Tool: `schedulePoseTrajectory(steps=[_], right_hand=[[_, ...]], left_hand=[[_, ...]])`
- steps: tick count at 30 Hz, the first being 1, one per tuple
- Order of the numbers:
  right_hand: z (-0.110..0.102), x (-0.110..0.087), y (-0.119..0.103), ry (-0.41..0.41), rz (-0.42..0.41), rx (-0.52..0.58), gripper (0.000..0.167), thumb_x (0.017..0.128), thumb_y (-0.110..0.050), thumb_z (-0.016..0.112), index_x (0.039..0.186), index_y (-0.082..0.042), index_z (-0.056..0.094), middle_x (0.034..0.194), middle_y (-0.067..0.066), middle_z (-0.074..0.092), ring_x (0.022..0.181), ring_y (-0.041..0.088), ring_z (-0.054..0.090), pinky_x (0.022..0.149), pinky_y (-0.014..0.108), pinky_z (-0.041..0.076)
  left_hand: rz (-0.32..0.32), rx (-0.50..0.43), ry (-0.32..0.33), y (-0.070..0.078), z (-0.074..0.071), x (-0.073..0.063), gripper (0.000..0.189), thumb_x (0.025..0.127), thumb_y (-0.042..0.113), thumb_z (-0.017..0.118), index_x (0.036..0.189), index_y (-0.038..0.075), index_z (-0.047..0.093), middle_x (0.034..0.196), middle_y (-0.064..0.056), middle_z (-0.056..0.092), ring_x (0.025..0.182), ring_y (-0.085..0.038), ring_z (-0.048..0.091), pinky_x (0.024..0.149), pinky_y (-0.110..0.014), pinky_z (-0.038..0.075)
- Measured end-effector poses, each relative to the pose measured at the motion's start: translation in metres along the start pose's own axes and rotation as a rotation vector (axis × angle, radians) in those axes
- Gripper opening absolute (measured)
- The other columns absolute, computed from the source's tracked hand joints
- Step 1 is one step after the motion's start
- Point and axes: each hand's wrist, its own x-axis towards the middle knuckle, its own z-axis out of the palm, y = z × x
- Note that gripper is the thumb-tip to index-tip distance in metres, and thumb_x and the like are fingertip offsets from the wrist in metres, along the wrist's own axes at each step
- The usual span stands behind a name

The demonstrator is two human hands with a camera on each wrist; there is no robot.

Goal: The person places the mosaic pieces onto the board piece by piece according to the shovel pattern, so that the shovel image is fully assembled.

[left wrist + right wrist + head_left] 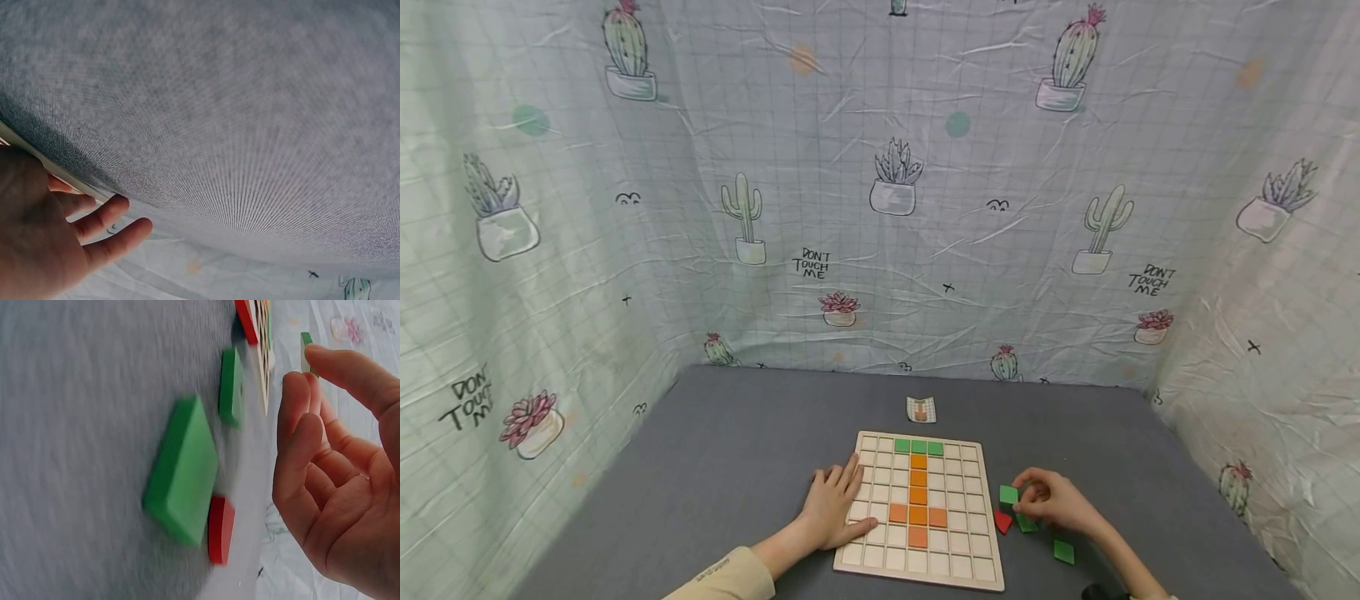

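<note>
A wooden grid board (pixel 872 558) lies on the grey table, with green tiles (pixel 918 447) in its top row, a column of orange tiles (pixel 918 478) below and several lighter orange tiles (pixel 917 537) lower down. My left hand (pixel 831 510) rests on the board's left edge, fingers spread. To the right of the board, my right hand (pixel 1056 500) pinches a green square tile (pixel 1008 497) between thumb and fingers, raised over the loose pieces. In the right wrist view that green tile (pixel 305 353) shows edge-on at the fingertips of the right hand (pixel 344 444).
Beside the board's right edge lie a red piece (pixel 1003 522) and a green tile (pixel 1027 524). Another green tile (pixel 1063 552) sits nearer the right forearm. A small picture card (pixel 921 409) lies beyond the board. Printed cloth (pixel 895 250) hangs around the table.
</note>
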Motion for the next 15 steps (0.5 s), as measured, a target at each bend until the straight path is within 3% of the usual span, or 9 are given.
schedulePoseTrajectory(steps=[4,9,15], right_hand=[[0.009,0.001,-0.004,-0.001,0.006,-0.017,0.032,0.083,-0.014,0.061,0.106,0.006,0.052,0.073,0.021,0.062,0.051,0.009,0.052,0.042,0.029,0.041],[0.018,0.004,-0.009,0.016,0.038,-0.073,0.033,0.081,-0.019,0.063,0.104,0.002,0.053,0.072,0.015,0.063,0.054,0.015,0.057,0.042,0.028,0.041],[0.029,0.005,-0.017,0.005,0.037,-0.01,0.034,0.08,-0.02,0.065,0.103,0.003,0.053,0.071,0.013,0.064,0.054,0.016,0.059,0.042,0.025,0.04]], left_hand=[[0.0,0.002,0.009,0.0,0.0,0.001,0.083,0.08,0.073,0.024,0.135,0.012,0.04,0.142,-0.008,0.035,0.103,-0.022,0.046,0.07,-0.04,0.034],[0.001,0.002,0.008,0.0,-0.002,0.001,0.083,0.08,0.072,0.025,0.135,0.012,0.04,0.142,-0.008,0.035,0.104,-0.022,0.046,0.069,-0.04,0.034],[0.0,0.016,0.0,0.0,-0.002,0.001,0.082,0.08,0.072,0.025,0.135,0.012,0.041,0.142,-0.008,0.035,0.104,-0.021,0.046,0.07,-0.04,0.034]])
